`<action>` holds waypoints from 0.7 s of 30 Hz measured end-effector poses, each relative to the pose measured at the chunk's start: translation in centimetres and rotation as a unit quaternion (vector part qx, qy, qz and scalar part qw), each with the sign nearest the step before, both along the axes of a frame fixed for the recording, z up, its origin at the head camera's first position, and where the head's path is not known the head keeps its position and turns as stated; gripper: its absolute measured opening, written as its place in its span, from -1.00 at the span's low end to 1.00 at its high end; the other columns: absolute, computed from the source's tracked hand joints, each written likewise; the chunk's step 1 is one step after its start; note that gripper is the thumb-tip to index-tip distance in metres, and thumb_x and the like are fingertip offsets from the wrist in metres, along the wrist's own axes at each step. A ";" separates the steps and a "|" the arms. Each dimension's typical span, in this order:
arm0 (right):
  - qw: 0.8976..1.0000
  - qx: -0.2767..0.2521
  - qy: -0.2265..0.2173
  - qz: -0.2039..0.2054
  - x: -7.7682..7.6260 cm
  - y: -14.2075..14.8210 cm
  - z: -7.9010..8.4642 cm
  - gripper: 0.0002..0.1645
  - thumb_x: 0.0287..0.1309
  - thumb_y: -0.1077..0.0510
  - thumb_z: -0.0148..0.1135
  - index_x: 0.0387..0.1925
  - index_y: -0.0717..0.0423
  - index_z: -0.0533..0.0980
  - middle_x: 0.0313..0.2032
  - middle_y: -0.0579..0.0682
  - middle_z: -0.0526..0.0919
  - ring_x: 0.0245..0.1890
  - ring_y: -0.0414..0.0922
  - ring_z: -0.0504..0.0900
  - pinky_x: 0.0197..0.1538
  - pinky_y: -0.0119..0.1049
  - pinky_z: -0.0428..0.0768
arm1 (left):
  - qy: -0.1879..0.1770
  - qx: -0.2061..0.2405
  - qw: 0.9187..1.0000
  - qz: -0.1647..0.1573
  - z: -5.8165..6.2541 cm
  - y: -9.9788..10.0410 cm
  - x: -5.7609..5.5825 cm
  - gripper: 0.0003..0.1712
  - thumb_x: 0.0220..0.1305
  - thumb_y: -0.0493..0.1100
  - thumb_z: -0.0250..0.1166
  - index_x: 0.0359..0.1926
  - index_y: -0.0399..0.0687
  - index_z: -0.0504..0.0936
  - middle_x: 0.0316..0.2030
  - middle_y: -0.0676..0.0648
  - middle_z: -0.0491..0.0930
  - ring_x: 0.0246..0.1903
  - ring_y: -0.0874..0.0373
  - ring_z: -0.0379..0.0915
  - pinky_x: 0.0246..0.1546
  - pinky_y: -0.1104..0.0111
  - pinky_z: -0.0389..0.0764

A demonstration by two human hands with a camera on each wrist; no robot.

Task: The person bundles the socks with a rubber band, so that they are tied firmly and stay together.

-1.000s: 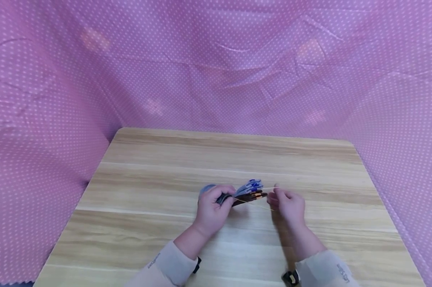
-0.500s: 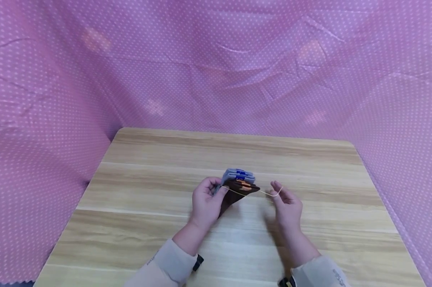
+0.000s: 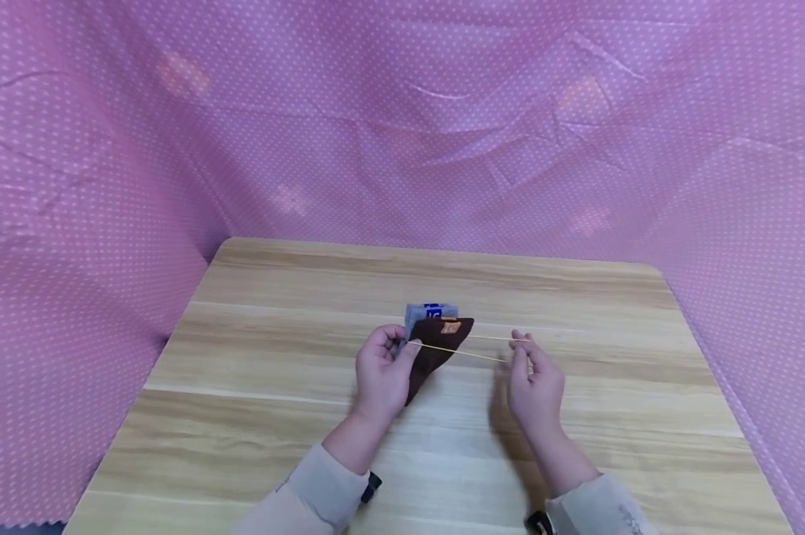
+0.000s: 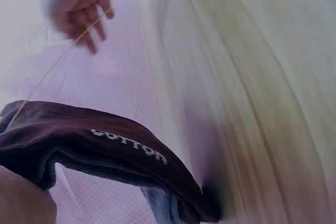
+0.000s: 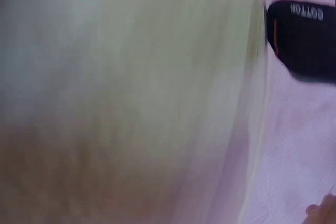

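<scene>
A bundle of folded socks is gripped by my left hand (image 3: pixel 381 377), with the thumb on the near side. At the front is a brown sock (image 3: pixel 436 342) with an orange patch; "COTTON" lettering shows on the brown sock (image 4: pixel 105 129) in the left wrist view. Grey-blue socks (image 3: pixel 414 313) with dark blue marks sit behind it. A thin yellow rubber band (image 3: pixel 465 354) runs in two stretched strands from the bundle to my right hand (image 3: pixel 538 390), whose fingers hook it. In the right wrist view the brown sock (image 5: pixel 304 40) hangs at the upper right.
Both hands are over a light wood-grain table (image 3: pixel 275 342). A pink dotted cloth (image 3: pixel 402 171) hangs behind the table and on both sides. Dark straps (image 3: pixel 372 487) show at the sleeve cuffs.
The sock bundle has been turned upward, so the brown sock's flat side now shows. The slack rubber band has been drawn taut, and my right hand has risen slightly.
</scene>
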State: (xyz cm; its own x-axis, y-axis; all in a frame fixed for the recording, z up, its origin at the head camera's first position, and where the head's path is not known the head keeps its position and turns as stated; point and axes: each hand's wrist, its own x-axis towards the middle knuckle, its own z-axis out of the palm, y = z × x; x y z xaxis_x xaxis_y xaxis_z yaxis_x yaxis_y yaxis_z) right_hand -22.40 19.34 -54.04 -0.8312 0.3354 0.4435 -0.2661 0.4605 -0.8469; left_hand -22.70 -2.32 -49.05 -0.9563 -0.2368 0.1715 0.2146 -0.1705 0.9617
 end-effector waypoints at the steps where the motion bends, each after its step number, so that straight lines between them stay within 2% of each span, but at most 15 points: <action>1: 1.000 0.005 -0.022 -0.017 -0.2 0.4 0.0 -0.80 0.42 0.46 0.13 -0.15 0.46 0.69 0.10 0.28 0.72 0.28 0.32 0.59 0.26 -0.60 0.42 | 0.020 -0.004 1.000 -0.003 0.0 0.0 0.1 -0.83 0.18 -0.60 0.30 -0.21 -0.57 0.52 -0.33 -0.17 0.62 -0.29 0.21 0.56 -0.18 0.47 0.62; 4: 0.995 -0.022 -0.081 -0.060 -1.1 1.1 0.1 -0.77 0.43 0.41 0.18 -0.03 0.49 0.67 0.08 0.31 0.72 0.20 0.22 0.68 0.03 -0.68 0.52 | 0.085 -0.019 0.996 -0.014 -0.3 -0.1 0.4 -0.82 0.13 -0.66 0.29 -0.24 -0.61 0.50 -0.32 -0.30 0.64 -0.27 0.25 0.57 -0.18 0.49 0.63; 6: 0.986 -0.086 -0.113 -0.083 -1.7 1.4 0.1 -0.75 0.44 0.37 0.20 -0.02 0.49 0.67 0.09 0.31 0.72 0.08 0.12 0.76 -0.03 -0.60 0.61 | 0.117 -0.032 0.992 -0.021 -0.6 -0.1 0.6 -0.82 0.10 -0.68 0.30 -0.27 -0.59 0.50 -0.31 -0.40 0.65 -0.23 0.27 0.59 -0.15 0.49 0.63; 9: 0.959 -0.216 -0.146 -0.110 -2.3 1.6 0.1 -0.70 0.48 0.26 0.23 0.00 0.47 0.68 0.06 0.27 0.75 -0.12 -0.05 0.83 -0.08 -0.40 0.71 | 0.146 -0.050 0.988 -0.030 -0.9 -0.1 0.9 -0.80 0.09 -0.68 0.32 -0.28 -0.54 0.51 -0.27 -0.47 0.67 -0.18 0.29 0.61 -0.12 0.50 0.64; 12: 0.933 -0.308 -0.150 -0.114 -2.5 1.5 0.2 -0.61 0.50 0.13 0.28 -0.05 0.48 0.69 -0.11 0.13 0.82 -0.25 -0.09 0.85 -0.08 -0.24 0.75 | 0.155 -0.060 0.986 -0.031 -1.1 0.0 1.1 -0.79 0.08 -0.67 0.34 -0.29 -0.51 0.52 -0.25 -0.47 0.69 -0.16 0.28 0.63 -0.11 0.50 0.65; 14: 0.918 -0.359 -0.143 -0.092 -2.4 1.4 0.3 -0.56 0.50 0.07 0.30 -0.02 0.47 0.68 -0.22 0.06 0.84 -0.25 -0.09 0.85 -0.02 -0.18 0.74 | 0.147 -0.057 0.987 -0.025 -1.1 0.1 1.1 -0.79 0.08 -0.67 0.35 -0.29 -0.53 0.52 -0.27 -0.45 0.69 -0.18 0.26 0.63 -0.12 0.49 0.65; 16: 0.903 -0.404 -0.137 -0.058 -2.2 1.2 0.3 -0.53 0.51 0.07 0.30 0.07 0.47 0.64 -0.25 -0.01 0.84 -0.21 -0.09 0.85 0.08 -0.16 0.71 | 0.120 -0.044 0.992 -0.015 -1.0 0.1 1.0 -0.81 0.09 -0.66 0.34 -0.28 -0.55 0.52 -0.30 -0.39 0.68 -0.22 0.25 0.62 -0.15 0.49 0.64; 17: 0.901 -0.410 -0.137 -0.041 -2.0 1.2 0.4 -0.54 0.51 0.10 0.29 0.12 0.47 0.61 -0.22 -0.02 0.84 -0.17 -0.11 0.84 0.12 -0.16 0.69 | 0.099 -0.035 0.994 -0.009 -0.9 0.1 0.9 -0.82 0.11 -0.64 0.33 -0.27 -0.56 0.52 -0.33 -0.33 0.68 -0.25 0.25 0.60 -0.18 0.49 0.63; 18: 0.904 -0.405 -0.137 -0.028 -1.8 1.1 0.3 -0.56 0.51 0.15 0.27 0.17 0.47 0.58 -0.18 0.00 0.84 -0.14 -0.14 0.82 0.15 -0.21 0.67 | 0.075 -0.025 0.997 -0.002 -0.8 0.2 0.8 -0.83 0.12 -0.62 0.33 -0.26 -0.57 0.53 -0.35 -0.27 0.66 -0.29 0.25 0.59 -0.20 0.49 0.63; 19: 0.911 -0.389 -0.139 -0.017 -1.5 1.1 0.2 -0.58 0.51 0.20 0.26 0.20 0.47 0.57 -0.13 0.02 0.83 -0.11 -0.19 0.81 0.17 -0.28 0.65 | 0.050 -0.013 0.999 0.006 -0.7 0.2 0.6 -0.84 0.14 -0.60 0.33 -0.25 -0.58 0.53 -0.37 -0.21 0.64 -0.32 0.24 0.56 -0.22 0.49 0.61; 21: 0.935 -0.330 -0.133 0.004 -1.1 1.1 0.0 -0.59 0.46 0.32 0.27 0.23 0.47 0.55 -0.01 0.10 0.80 -0.01 -0.23 0.76 0.18 -0.40 0.62 | -0.002 0.011 1.000 0.016 -0.4 0.2 0.5 -0.84 0.17 -0.56 0.33 -0.23 -0.56 0.54 -0.39 -0.09 0.59 -0.36 0.23 0.53 -0.25 0.48 0.59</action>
